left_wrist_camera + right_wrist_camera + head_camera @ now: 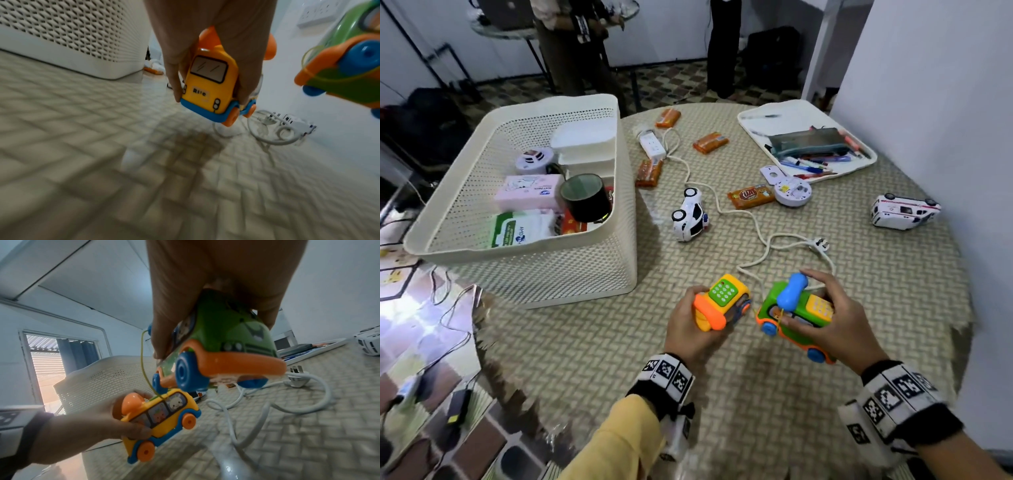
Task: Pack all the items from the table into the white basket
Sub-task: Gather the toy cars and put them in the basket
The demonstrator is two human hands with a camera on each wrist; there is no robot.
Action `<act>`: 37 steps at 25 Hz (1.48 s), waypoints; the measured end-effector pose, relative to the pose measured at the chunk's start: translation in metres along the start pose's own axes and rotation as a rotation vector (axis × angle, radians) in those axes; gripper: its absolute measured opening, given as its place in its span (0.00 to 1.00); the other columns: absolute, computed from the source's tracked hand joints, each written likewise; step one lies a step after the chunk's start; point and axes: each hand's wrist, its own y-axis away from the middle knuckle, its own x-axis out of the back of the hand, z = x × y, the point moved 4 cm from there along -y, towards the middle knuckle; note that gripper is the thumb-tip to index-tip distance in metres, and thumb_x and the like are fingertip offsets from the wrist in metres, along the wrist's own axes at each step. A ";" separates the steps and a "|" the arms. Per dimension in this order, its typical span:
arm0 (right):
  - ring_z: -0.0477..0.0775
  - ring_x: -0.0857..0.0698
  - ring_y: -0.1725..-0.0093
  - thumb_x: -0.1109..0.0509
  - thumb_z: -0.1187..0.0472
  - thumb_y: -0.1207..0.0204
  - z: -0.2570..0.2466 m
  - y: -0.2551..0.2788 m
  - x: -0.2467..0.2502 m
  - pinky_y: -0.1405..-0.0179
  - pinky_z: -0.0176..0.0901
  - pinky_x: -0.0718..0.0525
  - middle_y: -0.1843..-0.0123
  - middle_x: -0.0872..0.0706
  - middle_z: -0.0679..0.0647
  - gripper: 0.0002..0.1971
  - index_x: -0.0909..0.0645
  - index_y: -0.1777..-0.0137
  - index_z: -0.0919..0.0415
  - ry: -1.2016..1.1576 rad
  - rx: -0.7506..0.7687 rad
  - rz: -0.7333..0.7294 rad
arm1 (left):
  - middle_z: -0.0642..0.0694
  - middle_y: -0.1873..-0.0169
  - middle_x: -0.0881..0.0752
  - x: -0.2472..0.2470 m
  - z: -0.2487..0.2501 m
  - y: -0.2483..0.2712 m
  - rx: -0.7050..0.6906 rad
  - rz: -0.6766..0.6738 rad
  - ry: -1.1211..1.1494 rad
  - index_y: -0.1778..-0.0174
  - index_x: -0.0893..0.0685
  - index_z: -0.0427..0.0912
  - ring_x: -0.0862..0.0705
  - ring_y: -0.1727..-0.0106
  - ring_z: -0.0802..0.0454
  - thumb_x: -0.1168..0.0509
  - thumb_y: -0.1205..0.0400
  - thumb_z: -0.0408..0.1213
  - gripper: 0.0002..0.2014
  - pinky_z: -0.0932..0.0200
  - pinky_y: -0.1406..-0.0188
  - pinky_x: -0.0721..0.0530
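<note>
- The white basket stands at the left of the counter and is partly filled: a pink tissue pack, a green-labelled wipes pack, a black cup, white boxes and a round white device lie inside.
- Two toys are lifted off the counter, not yet in the basket: the left hand grips a yellow toy bus, the right hand grips a green toy bus with a blue handset on top.
- Much looks left to pack: a white toy car on its side, a white ambulance, a power strip with its cord, four orange snack packs, one of them near the power strip, a second round device, and a tray of pens.
- Only the head view shows the basket's contents and the far things.
- The left wrist view shows the yellow bus's front and the fingers down its sides.
- The right wrist view shows a thin yellow string hanging from the green bus towards the yellow one.
</note>
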 end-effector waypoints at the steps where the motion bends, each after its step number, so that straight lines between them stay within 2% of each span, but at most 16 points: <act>1: 0.43 0.18 0.65 0.15 0.46 0.45 -0.002 0.001 -0.001 0.67 0.33 0.22 0.62 0.19 0.48 0.37 0.28 0.35 0.36 0.002 -0.012 0.019 | 0.56 0.57 0.15 0.007 0.001 -0.002 -0.021 -0.016 0.009 0.46 0.25 0.61 0.16 0.58 0.60 0.23 0.45 0.45 0.31 0.56 0.59 0.16; 3: 0.41 0.17 0.63 0.14 0.49 0.46 -0.008 0.003 -0.001 0.67 0.32 0.24 0.61 0.18 0.48 0.39 0.28 0.35 0.40 -0.002 -0.035 0.061 | 0.59 0.56 0.16 0.025 0.007 -0.005 -0.088 -0.031 0.001 0.44 0.25 0.61 0.16 0.56 0.58 0.20 0.42 0.39 0.33 0.53 0.59 0.16; 6: 0.39 0.18 0.59 0.14 0.48 0.47 -0.022 0.005 0.000 0.65 0.29 0.27 0.59 0.19 0.45 0.38 0.27 0.36 0.41 0.002 -0.045 0.125 | 0.60 0.52 0.16 0.053 0.023 -0.011 -0.134 -0.053 0.006 0.40 0.25 0.57 0.14 0.55 0.53 0.18 0.41 0.36 0.35 0.45 0.58 0.13; 7: 0.38 0.18 0.58 0.14 0.48 0.48 -0.030 0.008 0.000 0.65 0.28 0.27 0.59 0.19 0.45 0.38 0.26 0.37 0.41 -0.011 -0.042 0.145 | 0.58 0.52 0.16 0.063 0.031 -0.011 -0.162 -0.047 0.010 0.40 0.24 0.55 0.14 0.55 0.55 0.17 0.41 0.37 0.35 0.49 0.57 0.13; 10: 0.37 0.18 0.60 0.14 0.48 0.49 -0.050 0.020 -0.006 0.65 0.27 0.25 0.61 0.20 0.44 0.37 0.25 0.39 0.40 -0.039 -0.032 0.194 | 0.56 0.53 0.16 0.086 0.051 -0.008 -0.241 -0.061 0.022 0.40 0.23 0.46 0.16 0.56 0.65 0.17 0.41 0.35 0.34 0.70 0.60 0.19; 13: 0.35 0.18 0.60 0.14 0.45 0.50 -0.065 0.037 -0.018 0.65 0.27 0.25 0.61 0.19 0.44 0.36 0.25 0.40 0.39 -0.078 -0.053 0.264 | 0.55 0.53 0.16 0.102 0.061 0.000 -0.286 -0.068 0.036 0.41 0.24 0.43 0.16 0.55 0.67 0.16 0.40 0.28 0.33 0.76 0.61 0.22; 16: 0.40 0.18 0.60 0.14 0.46 0.49 -0.077 0.060 -0.035 0.62 0.36 0.24 0.62 0.21 0.43 0.36 0.24 0.39 0.43 -0.082 -0.084 0.347 | 0.53 0.53 0.16 0.117 0.058 0.015 -0.309 -0.097 0.074 0.41 0.24 0.43 0.16 0.56 0.64 0.16 0.40 0.29 0.33 0.74 0.60 0.21; 19: 0.47 0.17 0.58 0.15 0.43 0.49 -0.094 0.093 -0.054 0.60 0.42 0.20 0.62 0.21 0.43 0.37 0.23 0.37 0.44 -0.095 -0.103 0.404 | 0.55 0.55 0.15 0.137 0.053 0.037 -0.337 -0.166 0.108 0.41 0.24 0.45 0.14 0.55 0.58 0.17 0.40 0.40 0.33 0.67 0.60 0.17; 21: 0.47 0.17 0.58 0.15 0.43 0.49 -0.108 0.114 -0.066 0.59 0.42 0.20 0.61 0.21 0.44 0.38 0.23 0.37 0.44 -0.102 -0.117 0.432 | 0.58 0.56 0.15 0.156 0.050 0.054 -0.339 -0.196 0.134 0.41 0.24 0.46 0.14 0.55 0.56 0.18 0.41 0.43 0.34 0.65 0.59 0.17; 24: 0.47 0.18 0.59 0.14 0.43 0.49 -0.130 0.144 -0.085 0.61 0.39 0.23 0.61 0.20 0.45 0.38 0.23 0.37 0.44 -0.098 -0.160 0.470 | 0.54 0.54 0.15 0.188 0.051 0.077 -0.354 -0.227 0.143 0.39 0.25 0.43 0.14 0.53 0.60 0.18 0.39 0.36 0.34 0.69 0.57 0.17; 27: 0.44 0.18 0.60 0.15 0.43 0.49 -0.158 0.170 -0.109 0.64 0.34 0.26 0.62 0.21 0.46 0.37 0.23 0.38 0.43 -0.097 -0.148 0.464 | 0.52 0.53 0.16 0.225 0.049 0.095 -0.340 -0.241 0.169 0.37 0.27 0.41 0.13 0.54 0.60 0.18 0.37 0.28 0.35 0.67 0.57 0.16; 30: 0.43 0.19 0.59 0.15 0.43 0.49 -0.182 0.180 -0.129 0.64 0.33 0.26 0.61 0.21 0.46 0.36 0.24 0.39 0.41 -0.103 -0.142 0.440 | 0.49 0.54 0.16 0.257 0.054 0.109 -0.347 -0.224 0.168 0.35 0.28 0.40 0.13 0.57 0.62 0.19 0.36 0.24 0.36 0.70 0.59 0.17; 33: 0.47 0.18 0.57 0.14 0.46 0.47 -0.209 0.177 -0.153 0.60 0.40 0.23 0.60 0.21 0.46 0.36 0.24 0.38 0.43 -0.122 -0.118 0.426 | 0.47 0.53 0.17 0.294 0.057 0.117 -0.376 -0.153 0.159 0.34 0.28 0.38 0.15 0.56 0.69 0.20 0.35 0.22 0.36 0.77 0.60 0.21; 35: 0.47 0.19 0.56 0.14 0.47 0.46 -0.229 0.166 -0.169 0.58 0.43 0.23 0.58 0.21 0.46 0.36 0.24 0.37 0.43 -0.142 -0.100 0.415 | 0.46 0.51 0.16 0.321 0.060 0.115 -0.402 -0.088 0.154 0.33 0.28 0.40 0.16 0.54 0.69 0.18 0.36 0.27 0.38 0.78 0.58 0.22; 37: 0.48 0.18 0.55 0.15 0.45 0.47 -0.250 0.149 -0.186 0.57 0.45 0.21 0.58 0.20 0.46 0.37 0.24 0.36 0.43 -0.146 -0.068 0.407 | 0.51 0.50 0.15 0.349 0.060 0.108 -0.444 -0.034 0.148 0.32 0.28 0.44 0.15 0.52 0.67 0.17 0.38 0.34 0.40 0.74 0.54 0.20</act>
